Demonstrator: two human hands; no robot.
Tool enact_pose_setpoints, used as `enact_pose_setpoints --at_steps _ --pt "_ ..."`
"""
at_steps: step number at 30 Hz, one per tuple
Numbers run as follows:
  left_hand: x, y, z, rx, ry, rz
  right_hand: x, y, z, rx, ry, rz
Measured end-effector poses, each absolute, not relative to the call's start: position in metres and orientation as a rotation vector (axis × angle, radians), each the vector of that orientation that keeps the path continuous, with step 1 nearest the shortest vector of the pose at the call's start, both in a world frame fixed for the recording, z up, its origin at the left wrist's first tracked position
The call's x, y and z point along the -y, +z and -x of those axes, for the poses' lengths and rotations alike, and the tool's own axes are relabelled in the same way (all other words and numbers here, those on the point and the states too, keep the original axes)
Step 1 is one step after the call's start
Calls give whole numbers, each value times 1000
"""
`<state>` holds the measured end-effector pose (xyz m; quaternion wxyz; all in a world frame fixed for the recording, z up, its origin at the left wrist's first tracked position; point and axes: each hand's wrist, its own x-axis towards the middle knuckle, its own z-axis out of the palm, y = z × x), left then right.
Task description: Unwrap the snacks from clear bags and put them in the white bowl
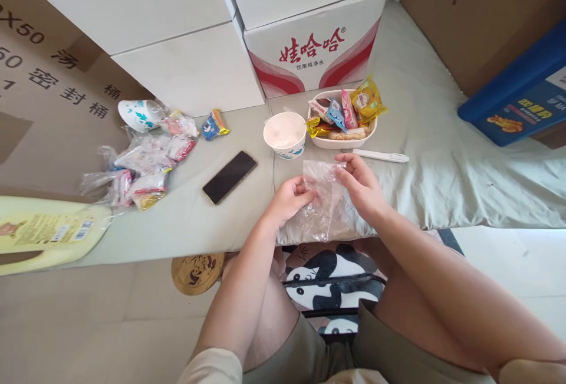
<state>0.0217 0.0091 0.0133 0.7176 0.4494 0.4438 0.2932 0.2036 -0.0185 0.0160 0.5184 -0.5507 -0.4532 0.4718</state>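
Observation:
Between my hands a clear plastic bag [326, 207] hangs over the front edge of the cloth-covered surface. My left hand [292, 196] pinches its left side near the top. At the upper right corner of the bag, my right hand [359, 183] grips it between thumb and fingers. Just beyond stands a white paper bowl [285, 136] with a blue pattern; its inside looks pale, and what it holds is unclear. Right of it, a white oval tub [338, 143] is filled with wrapped snacks [348, 111]. A white utility knife [381, 156] lies behind my right hand.
A phone [230, 177] lies left of my hands, with a small blue snack packet [215, 125] behind it. Bagged snacks [148, 157] and a tipped paper bowl [139, 115] are farther left. A yellow jug [48, 230], stacked white boxes [318, 48] and a blue container [522, 89] surround the surface.

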Motion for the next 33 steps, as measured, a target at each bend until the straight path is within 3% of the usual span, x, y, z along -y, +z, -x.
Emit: enact_pose_setpoints --at_steps 5,10,16,20,33 --pt "-10 9 -25 -1044 815 -1058 18 16 -203 1275 1416 1206" --pt "-10 10 -21 -1059 735 -1107 17 16 -206 1338 1267 1365" --pt "-10 6 -17 -925 829 -1137 19 18 -204 1021 1435 1343" --pt "-12 2 -17 -958 987 -1230 20 16 -203 984 1339 1289" --pt "-18 -10 -16 -1087 894 -1470 19 10 -207 1367 1151 1298"
